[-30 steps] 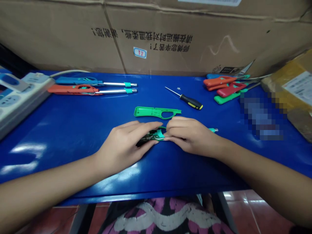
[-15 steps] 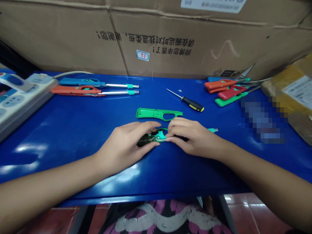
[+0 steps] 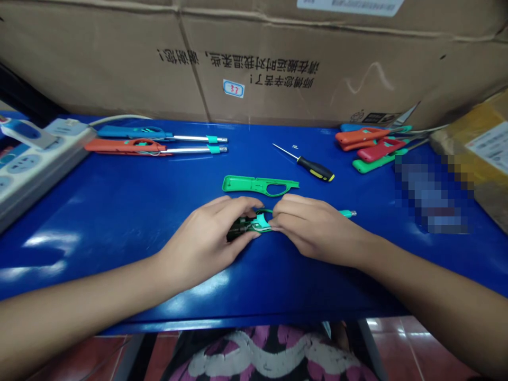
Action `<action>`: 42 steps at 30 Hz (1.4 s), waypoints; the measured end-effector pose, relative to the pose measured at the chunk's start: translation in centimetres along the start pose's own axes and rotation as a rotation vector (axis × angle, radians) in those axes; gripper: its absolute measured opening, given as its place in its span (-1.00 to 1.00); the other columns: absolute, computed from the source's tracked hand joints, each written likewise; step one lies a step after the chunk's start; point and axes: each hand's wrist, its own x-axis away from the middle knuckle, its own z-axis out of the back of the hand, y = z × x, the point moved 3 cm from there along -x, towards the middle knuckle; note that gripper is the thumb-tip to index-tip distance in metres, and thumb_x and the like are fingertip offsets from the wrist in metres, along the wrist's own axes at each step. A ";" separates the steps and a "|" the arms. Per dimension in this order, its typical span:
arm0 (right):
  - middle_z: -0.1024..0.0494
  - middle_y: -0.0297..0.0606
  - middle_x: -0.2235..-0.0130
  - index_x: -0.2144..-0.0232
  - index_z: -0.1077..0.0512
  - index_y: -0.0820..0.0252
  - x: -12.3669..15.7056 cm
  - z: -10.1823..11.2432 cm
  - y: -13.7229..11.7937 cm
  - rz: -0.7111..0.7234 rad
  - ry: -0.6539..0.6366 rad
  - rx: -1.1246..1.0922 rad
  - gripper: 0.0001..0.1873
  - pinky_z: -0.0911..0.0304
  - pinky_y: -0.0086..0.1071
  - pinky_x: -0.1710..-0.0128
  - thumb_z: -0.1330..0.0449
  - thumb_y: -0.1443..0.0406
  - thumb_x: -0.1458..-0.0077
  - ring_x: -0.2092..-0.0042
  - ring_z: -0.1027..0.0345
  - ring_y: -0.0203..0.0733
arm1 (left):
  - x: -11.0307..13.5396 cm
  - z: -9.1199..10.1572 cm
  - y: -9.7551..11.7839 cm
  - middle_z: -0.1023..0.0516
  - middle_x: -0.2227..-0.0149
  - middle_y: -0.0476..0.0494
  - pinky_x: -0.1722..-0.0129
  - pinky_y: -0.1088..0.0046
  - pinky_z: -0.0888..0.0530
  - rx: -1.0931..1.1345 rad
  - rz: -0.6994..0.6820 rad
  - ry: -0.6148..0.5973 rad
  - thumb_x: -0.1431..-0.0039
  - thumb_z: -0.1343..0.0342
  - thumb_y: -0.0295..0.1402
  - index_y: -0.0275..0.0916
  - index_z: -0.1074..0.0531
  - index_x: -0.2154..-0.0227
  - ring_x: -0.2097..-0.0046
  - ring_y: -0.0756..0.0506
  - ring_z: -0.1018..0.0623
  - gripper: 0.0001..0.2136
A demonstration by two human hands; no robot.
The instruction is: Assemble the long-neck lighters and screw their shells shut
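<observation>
Both hands work on an opened green lighter (image 3: 262, 220) lying low over the blue table. My left hand (image 3: 212, 227) grips its handle end, thumb and fingers on opposite sides of the shell. The fingertips of my right hand (image 3: 307, 225) pinch together at the turquoise trigger and a thin white wire; the hand covers the lighter's middle. Past my right hand, the lighter's tip with a turquoise piece (image 3: 348, 214) pokes out. Just beyond my hands lies the loose green half shell (image 3: 254, 184), its inside facing up. A black and yellow screwdriver (image 3: 316, 169) rests farther back.
Blue and orange long lighters (image 3: 130, 146) lie at the back left beside a white power strip (image 3: 34, 159). Tiny screws (image 3: 295, 146) sit near the screwdriver's tip. Several coloured lighters (image 3: 371, 143) are piled at the back right, near a taped box (image 3: 484, 148). A large carton (image 3: 254, 47) stands behind.
Both hands stay at the lighter with almost the same grip. My right fingers have shifted very slightly at the trigger and wire; the camera view has moved a little.
</observation>
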 end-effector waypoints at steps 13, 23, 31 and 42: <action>-0.47 -0.15 0.29 0.29 -0.43 0.27 -0.2 -0.6 0.4 -0.087 0.133 -0.211 -0.79 -0.31 -0.27 0.17 -0.01 0.40 -0.34 0.22 -0.30 -0.17 | 0.0 0.1 0.0 -0.60 0.09 -0.11 0.08 0.32 -0.55 0.004 0.039 -0.023 -0.21 -0.23 -0.44 -0.22 -0.41 0.03 0.04 -0.15 -0.60 -0.73; -0.45 -0.13 0.32 0.34 -0.42 0.28 -0.3 -0.5 0.3 -0.086 0.074 -0.027 -0.75 -0.27 -0.29 0.24 0.04 0.46 -0.30 0.26 -0.24 -0.14 | 0.2 0.1 -0.1 -0.60 0.13 -0.07 0.10 0.36 -0.56 0.034 0.037 0.014 -0.19 -0.26 -0.44 -0.23 -0.43 0.08 0.09 -0.12 -0.61 -0.75; -0.47 -0.16 0.27 0.29 -0.41 0.23 -0.2 -0.2 0.5 -0.130 0.111 -0.180 -0.79 -0.28 -0.28 0.17 0.01 0.38 -0.35 0.19 -0.30 -0.15 | 0.2 0.1 0.0 -0.58 0.14 -0.09 0.12 0.37 -0.54 0.046 0.012 0.020 -0.22 -0.22 -0.45 -0.23 -0.42 0.12 0.10 -0.10 -0.60 -0.81; -0.54 -0.13 0.18 0.17 -0.49 0.23 -0.2 0.2 0.7 -0.112 0.056 -0.085 -0.78 -0.30 -0.21 0.10 -0.05 0.28 -0.36 0.14 -0.37 -0.10 | 0.1 0.2 0.0 -0.58 0.16 -0.09 0.10 0.38 -0.54 0.055 -0.004 0.031 -0.25 -0.20 -0.44 -0.21 -0.40 0.14 0.12 -0.08 -0.59 -0.85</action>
